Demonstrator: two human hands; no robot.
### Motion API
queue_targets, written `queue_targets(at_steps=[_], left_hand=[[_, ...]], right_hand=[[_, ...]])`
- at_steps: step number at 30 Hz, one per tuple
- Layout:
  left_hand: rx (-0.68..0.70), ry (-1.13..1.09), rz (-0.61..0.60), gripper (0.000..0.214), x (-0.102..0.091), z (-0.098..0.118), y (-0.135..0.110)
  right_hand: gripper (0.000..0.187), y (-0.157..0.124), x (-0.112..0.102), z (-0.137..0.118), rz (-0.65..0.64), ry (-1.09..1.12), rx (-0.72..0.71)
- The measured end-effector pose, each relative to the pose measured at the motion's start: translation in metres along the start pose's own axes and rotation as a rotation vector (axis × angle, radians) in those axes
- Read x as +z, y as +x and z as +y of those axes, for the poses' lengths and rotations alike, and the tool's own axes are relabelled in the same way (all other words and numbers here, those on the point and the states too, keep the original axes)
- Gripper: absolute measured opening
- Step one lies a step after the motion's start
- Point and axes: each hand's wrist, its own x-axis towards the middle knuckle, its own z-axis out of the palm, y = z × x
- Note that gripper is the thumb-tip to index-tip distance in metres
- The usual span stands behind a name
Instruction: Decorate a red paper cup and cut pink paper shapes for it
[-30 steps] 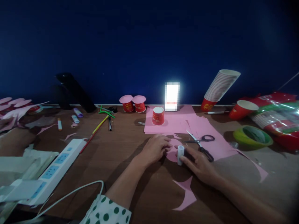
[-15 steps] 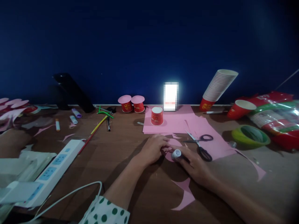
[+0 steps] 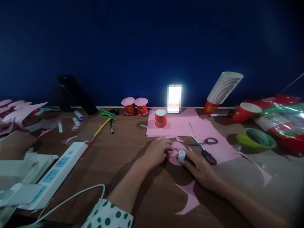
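Observation:
My left hand (image 3: 158, 151) rests on the wooden table with its fingers curled down onto the edge of a pink paper circle (image 3: 175, 154). My right hand (image 3: 201, 169) is closed round a small white glue stick (image 3: 181, 157), whose tip presses on the pink circle. Black-handled scissors (image 3: 204, 146) lie open just behind my right hand. A stack of pink paper sheets (image 3: 177, 124) lies further back with an upside-down red paper cup (image 3: 161, 118) standing on it.
Pink offcuts (image 3: 189, 196) lie near me. Two capped red cups (image 3: 135, 105), a glowing phone (image 3: 174, 98), a leaning cup stack (image 3: 222, 89), a green bowl (image 3: 256, 138) and plastic bags (image 3: 280, 118) line the back. A white power strip (image 3: 55, 168), pens and markers (image 3: 104, 123) lie left.
My right hand has tilted and shifted the glue stick slightly over the pink circle. My left hand has stayed on the paper.

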Motion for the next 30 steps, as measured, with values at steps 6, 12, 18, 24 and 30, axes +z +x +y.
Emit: queue_targets(at_steps=[6, 12, 18, 24, 30], left_hand=[[-0.011, 0.02, -0.019, 0.025, 0.0, 0.0, 0.0], [0.023, 0.044, -0.004, 0.025, 0.002, -0.002, 0.0], [0.063, 0.044, 0.016, 0.018, 0.001, 0.0, 0.0], [0.036, 0.075, 0.062, 0.025, 0.003, 0.0, -0.001], [0.032, 0.069, 0.101, 0.026, 0.004, 0.0, -0.001]], right_hand=[[0.033, -0.001, -0.008, 0.004, 0.024, 0.195, 0.117], [0.031, 0.001, -0.012, 0.012, 0.126, 0.825, 0.353], [0.025, 0.007, -0.039, 0.017, 0.44, 0.739, 0.332], [0.02, 0.003, -0.09, 0.063, 0.84, -0.257, 0.44], [0.013, 0.002, -0.098, 0.092, 0.732, -0.638, 0.479]])
